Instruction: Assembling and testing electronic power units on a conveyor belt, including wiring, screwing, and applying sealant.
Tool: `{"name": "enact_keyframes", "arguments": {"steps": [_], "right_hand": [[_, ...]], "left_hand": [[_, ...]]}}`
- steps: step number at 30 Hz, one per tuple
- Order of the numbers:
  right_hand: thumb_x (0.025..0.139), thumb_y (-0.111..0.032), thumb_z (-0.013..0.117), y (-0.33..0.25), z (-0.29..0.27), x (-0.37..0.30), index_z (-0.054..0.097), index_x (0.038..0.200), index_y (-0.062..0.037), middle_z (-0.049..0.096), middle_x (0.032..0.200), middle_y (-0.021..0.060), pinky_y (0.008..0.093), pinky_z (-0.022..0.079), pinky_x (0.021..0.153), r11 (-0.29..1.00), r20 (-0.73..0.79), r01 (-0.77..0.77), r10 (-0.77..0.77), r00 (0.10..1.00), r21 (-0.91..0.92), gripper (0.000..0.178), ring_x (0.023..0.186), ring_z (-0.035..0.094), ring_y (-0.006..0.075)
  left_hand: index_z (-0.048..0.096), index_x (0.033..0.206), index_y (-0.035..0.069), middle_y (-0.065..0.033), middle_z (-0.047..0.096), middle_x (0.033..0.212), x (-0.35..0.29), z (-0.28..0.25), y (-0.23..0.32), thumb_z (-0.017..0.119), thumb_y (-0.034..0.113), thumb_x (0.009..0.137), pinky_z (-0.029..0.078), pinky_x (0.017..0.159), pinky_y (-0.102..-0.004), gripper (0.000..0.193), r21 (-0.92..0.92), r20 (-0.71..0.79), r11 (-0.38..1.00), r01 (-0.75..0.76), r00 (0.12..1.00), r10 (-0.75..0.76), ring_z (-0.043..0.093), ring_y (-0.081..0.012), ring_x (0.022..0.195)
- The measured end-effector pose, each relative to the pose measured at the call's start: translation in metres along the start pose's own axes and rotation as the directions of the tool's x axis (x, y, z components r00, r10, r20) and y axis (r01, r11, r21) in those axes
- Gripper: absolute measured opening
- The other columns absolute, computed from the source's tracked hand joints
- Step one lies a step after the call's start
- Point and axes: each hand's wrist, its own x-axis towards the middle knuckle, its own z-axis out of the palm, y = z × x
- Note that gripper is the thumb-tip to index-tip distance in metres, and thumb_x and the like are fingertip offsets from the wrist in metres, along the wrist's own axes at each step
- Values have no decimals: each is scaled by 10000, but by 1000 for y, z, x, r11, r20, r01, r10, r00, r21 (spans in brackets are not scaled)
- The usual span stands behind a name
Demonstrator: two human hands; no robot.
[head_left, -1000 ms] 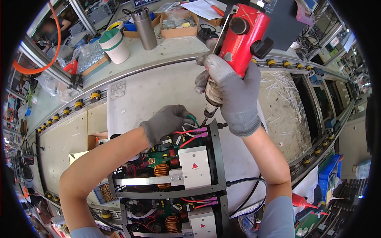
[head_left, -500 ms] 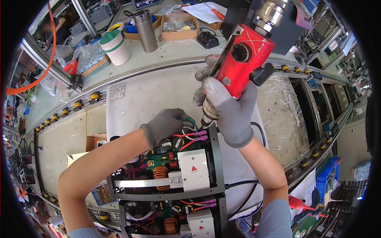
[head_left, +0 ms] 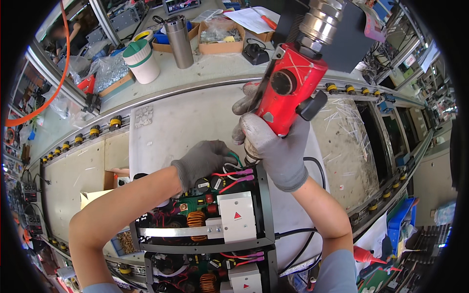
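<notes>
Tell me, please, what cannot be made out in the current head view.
Head view:
Red power tool: grip mostly covered by the right hand; top end cut off by the upper edge.
Left hand: palm hidden by the back of the hand itself.
Lower electronics unit: cut off by the bottom edge.

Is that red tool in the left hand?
No, the right hand grips the red tool, while the left hand holds a green wire.
</notes>
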Motion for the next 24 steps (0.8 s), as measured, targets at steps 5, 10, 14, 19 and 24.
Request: {"name": "enact_keyframes", "arguments": {"steps": [5, 10, 14, 19, 24], "right_hand": [[775, 45, 567, 3, 2, 3, 459, 1175, 37, 594, 924, 155, 291, 523, 572, 1000, 61, 5, -3, 998, -30, 414, 663, 594, 166], [661, -119, 718, 9, 12, 2, 612, 893, -32, 643, 742, 89, 285, 512, 630, 985, -48, 150, -154, 987, -84, 270, 653, 648, 202], [656, -133, 714, 3, 11, -2, 559, 1006, -35, 637, 761, 100, 294, 515, 651, 936, 175, 186, -138, 975, -298, 395, 659, 646, 200], [655, -130, 720, 15, 8, 2, 566, 987, -31, 635, 748, 91, 287, 512, 632, 944, 95, 245, -230, 969, -220, 379, 643, 639, 191], [752, 83, 601, -5, 4, 5, 398, 1256, 21, 598, 1039, 131, 277, 520, 657, 966, 179, 194, -163, 970, -173, 546, 843, 617, 169]], "left_hand": [[639, 968, -3, -78, 651, 853, 5, -1, -8, 642, 111, 849, 504, 619, -252, 165, 19, -10, 999, -28, 1000, 28, 592, -100, 709], [632, 1009, -7, -98, 668, 843, 38, -5, -47, 614, 100, 853, 510, 685, -293, 190, -196, 13, 962, -189, 981, 196, 636, -173, 751], [644, 969, 26, -182, 662, 880, 26, -14, -40, 565, 143, 839, 502, 751, -362, 192, 707, 64, 628, -326, 914, 401, 642, -308, 848], [661, 984, 48, -167, 670, 875, 18, -15, -17, 571, 129, 813, 504, 738, -356, 209, 649, 89, 702, -294, 945, 313, 644, -297, 815], [657, 1058, 64, -150, 678, 907, 41, -26, -54, 575, 128, 781, 501, 761, -350, 296, 217, 129, 929, -299, 952, 276, 646, -281, 818]]}}
